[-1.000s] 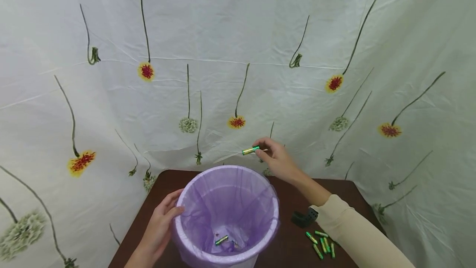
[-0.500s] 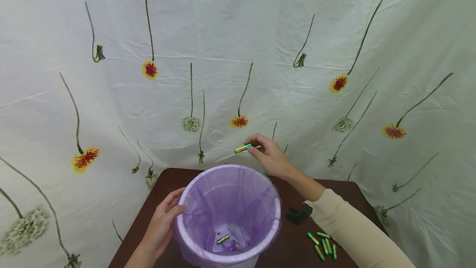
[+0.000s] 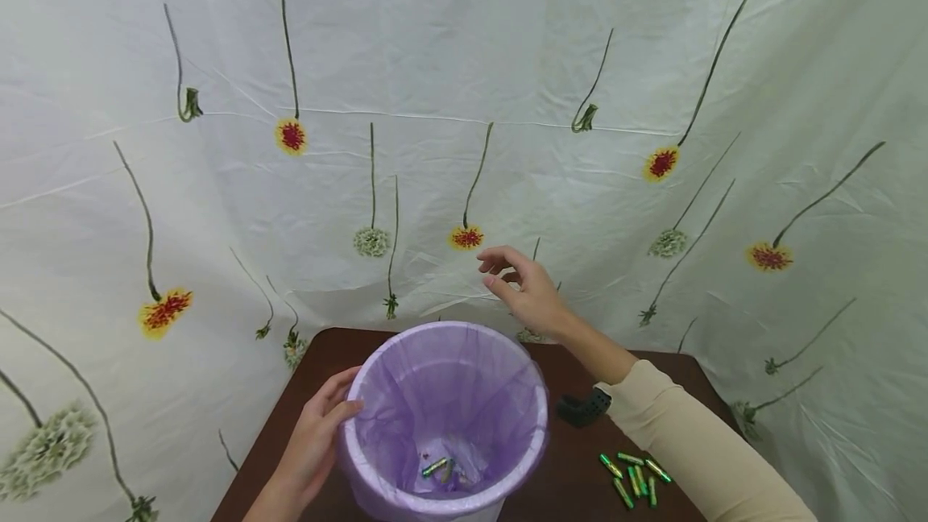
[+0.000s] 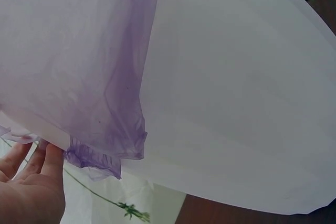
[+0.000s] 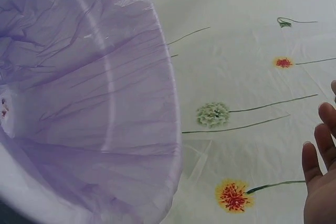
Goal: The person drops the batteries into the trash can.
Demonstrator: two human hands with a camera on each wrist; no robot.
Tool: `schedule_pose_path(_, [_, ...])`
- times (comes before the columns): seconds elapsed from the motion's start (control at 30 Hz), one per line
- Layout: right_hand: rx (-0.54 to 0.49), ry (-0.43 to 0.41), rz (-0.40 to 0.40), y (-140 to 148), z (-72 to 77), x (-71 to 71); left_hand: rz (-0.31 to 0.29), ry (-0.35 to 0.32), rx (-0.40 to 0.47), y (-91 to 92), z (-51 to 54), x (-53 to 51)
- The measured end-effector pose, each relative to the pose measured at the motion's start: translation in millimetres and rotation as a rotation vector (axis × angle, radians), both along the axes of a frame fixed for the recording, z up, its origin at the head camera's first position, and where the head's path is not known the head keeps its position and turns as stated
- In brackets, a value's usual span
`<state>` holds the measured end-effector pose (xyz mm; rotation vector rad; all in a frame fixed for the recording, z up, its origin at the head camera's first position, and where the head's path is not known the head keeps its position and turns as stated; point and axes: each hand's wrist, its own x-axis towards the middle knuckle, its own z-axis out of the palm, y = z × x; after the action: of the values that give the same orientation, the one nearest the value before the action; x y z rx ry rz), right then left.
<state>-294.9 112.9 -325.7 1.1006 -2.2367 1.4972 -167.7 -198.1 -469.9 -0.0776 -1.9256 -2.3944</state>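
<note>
A white bin (image 3: 445, 413) lined with a thin purple bag stands on the table. My left hand (image 3: 315, 433) grips its left rim, thumb over the edge and fingers outside; the left wrist view shows fingers (image 4: 52, 161) against the outer wall beside the bag's overhang. Above the far right rim, my right hand (image 3: 525, 288) holds nothing, fingers parted and loosely bent. The right wrist view has this hand (image 5: 323, 166) at its right edge. Inside the bin lies a green and gold battery (image 3: 434, 467), beside a blurred dull greenish piece (image 3: 447, 471). Several batteries (image 3: 638, 478) lie right of the bin.
The dark brown table (image 3: 536, 490) narrows toward a white flower-printed cloth (image 3: 435, 63) hanging behind and at both sides. A black perforated strap (image 3: 583, 408) is by my right sleeve cuff (image 3: 631, 393).
My right hand carried a battery toward the bin and let it go; its fingers have parted. A second blurred piece now shows inside the bin. The left hand stays on the rim.
</note>
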Motion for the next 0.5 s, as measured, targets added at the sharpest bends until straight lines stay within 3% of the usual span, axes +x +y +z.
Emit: schedule_pose_path(0.5, [0.027,-0.009,-0.032,24.5,1.7,1.1,0.006,0.037,0.001,2.0,-1.4,1.1])
